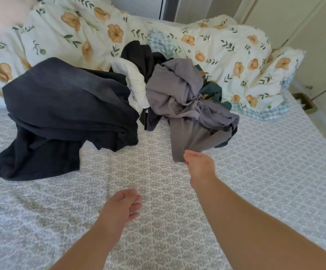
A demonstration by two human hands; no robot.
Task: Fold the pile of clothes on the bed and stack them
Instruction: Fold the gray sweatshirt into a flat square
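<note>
The right hand's grip (pixel 198 164) is pinched shut on the near end of a gray garment (pixel 187 106). The left hand (pixel 119 208) hangs over the bed (pixel 158 221) with its fingers loosely curled, holding nothing, and sits closer to the person than the right hand.

The gray garment runs long, from the grip away toward the pile, and its far part is all bunched up. Just left of it lies a white cloth (pixel 135 82), with a black cloth (pixel 140 53) behind. A green cloth (pixel 214 94) peeks out on the right side. A big dark blue garment (pixel 64 110) lies spread out to the left, touching the pile. Behind everything sits a flowery blanket (pixel 236 61), crumpled up along the back of the bed.
</note>
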